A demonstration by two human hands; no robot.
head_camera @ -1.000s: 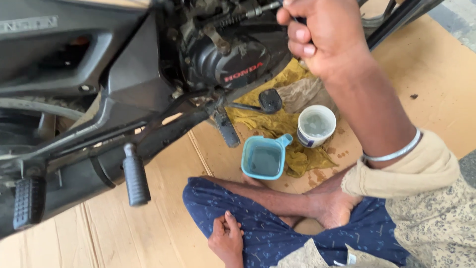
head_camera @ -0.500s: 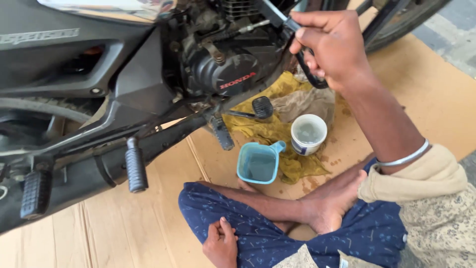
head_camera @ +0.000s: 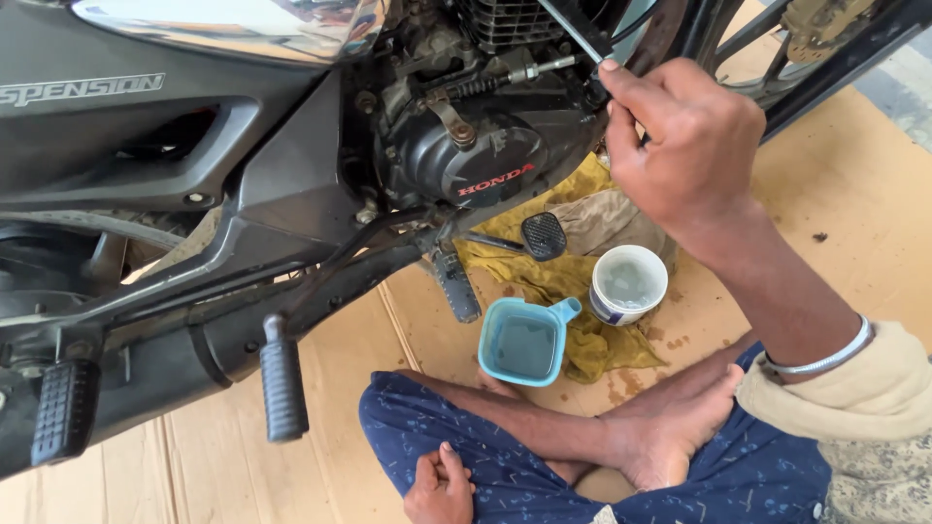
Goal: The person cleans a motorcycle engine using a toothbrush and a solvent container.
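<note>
A thin dark metal tool (head_camera: pixel 575 29) stuck up beside the black motorbike engine (head_camera: pixel 476 155). The right hand (head_camera: pixel 684 146) was closed around its lower end, fingers pinched tight. The left hand (head_camera: pixel 439 485) lay loosely curled on the blue patterned trousers (head_camera: pixel 466 437), holding nothing. Nearby on a yellow rag (head_camera: pixel 553 277) sat a square blue plastic cup (head_camera: pixel 524 342) and a round white cup (head_camera: pixel 628 283), just beside each other, on brown cardboard (head_camera: pixel 835 213).

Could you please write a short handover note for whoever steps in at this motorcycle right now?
Right hand: raised at the engine, fingers pinching a thin dark tool.
Left hand: resting on the knee, holding nothing.
Below the engine: yellow rag on cardboard, with a blue jug and white cup on it, both upright.
Whether any step is finished cannot be told.
</note>
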